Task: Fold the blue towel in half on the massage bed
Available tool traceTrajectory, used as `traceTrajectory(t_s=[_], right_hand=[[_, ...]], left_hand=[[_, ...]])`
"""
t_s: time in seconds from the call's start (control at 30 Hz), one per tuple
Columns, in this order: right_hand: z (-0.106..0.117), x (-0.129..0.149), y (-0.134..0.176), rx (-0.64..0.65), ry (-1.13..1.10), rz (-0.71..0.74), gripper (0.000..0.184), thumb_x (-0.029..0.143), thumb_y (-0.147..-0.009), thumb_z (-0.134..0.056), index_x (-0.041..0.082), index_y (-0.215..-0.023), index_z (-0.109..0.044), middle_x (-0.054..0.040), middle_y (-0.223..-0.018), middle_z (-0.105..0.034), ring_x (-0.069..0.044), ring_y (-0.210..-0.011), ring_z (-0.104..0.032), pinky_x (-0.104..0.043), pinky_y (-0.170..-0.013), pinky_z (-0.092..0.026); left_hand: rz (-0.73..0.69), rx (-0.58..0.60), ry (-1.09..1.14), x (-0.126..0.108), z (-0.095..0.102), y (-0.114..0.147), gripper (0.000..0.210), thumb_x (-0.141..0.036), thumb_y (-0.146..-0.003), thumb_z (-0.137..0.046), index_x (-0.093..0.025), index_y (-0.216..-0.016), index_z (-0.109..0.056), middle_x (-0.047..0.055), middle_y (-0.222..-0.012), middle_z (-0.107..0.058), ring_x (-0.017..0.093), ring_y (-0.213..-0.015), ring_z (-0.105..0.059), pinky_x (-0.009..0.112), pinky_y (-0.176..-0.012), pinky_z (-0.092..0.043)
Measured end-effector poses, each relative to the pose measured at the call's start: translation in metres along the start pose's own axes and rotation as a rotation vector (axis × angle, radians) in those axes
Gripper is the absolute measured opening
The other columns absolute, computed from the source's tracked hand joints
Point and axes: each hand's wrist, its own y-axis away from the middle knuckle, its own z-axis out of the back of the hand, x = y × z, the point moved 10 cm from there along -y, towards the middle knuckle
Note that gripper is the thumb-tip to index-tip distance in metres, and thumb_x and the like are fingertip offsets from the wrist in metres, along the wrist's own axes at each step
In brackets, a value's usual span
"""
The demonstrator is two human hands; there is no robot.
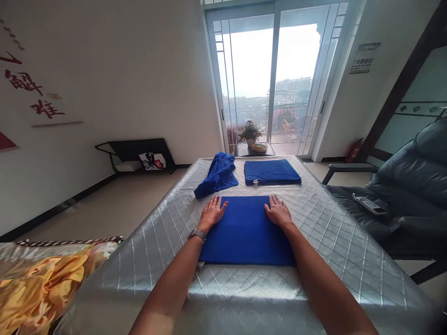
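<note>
A folded blue towel (247, 235) lies flat on the silver quilted table cover (328, 237) in front of me. My left hand (212, 211) rests flat on its far left corner, fingers stretched out, with a watch on the wrist. On the far right corner lies my right hand (278, 211), palm down and fingers extended. Beyond my right hand sits a stack of folded blue towels (272, 171) with a white tag at its near edge. A crumpled blue towel (218, 174) lies loosely past my left hand.
A dark armchair (415, 177) with a small device (370, 204) on its seat stands on the right. Yellow cloth (45, 284) is heaped at the lower left. Behind the table, a potted plant (250, 132) stands before the sliding glass door (275, 70).
</note>
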Motion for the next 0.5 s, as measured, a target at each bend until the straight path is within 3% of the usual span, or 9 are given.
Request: traceTrajectory(t_s=[0.5], right_hand=[[0.0029,-0.0053,-0.0022,-0.007,0.072,-0.041,0.074,0.052,-0.102,-0.019,0.006,-0.161,-0.02,-0.0096,-0.169,-0.017,-0.02,-0.155,-0.013,-0.034,-0.124,-0.009]], left_hand=[[0.017,-0.04,0.066,-0.0036,0.0054,0.0028,0.083,-0.065,-0.1,-0.014,-0.007,-0.156,-0.033,0.019,-0.165,-0.026,0.029,-0.153,-0.023,0.043,-0.124,-0.019]])
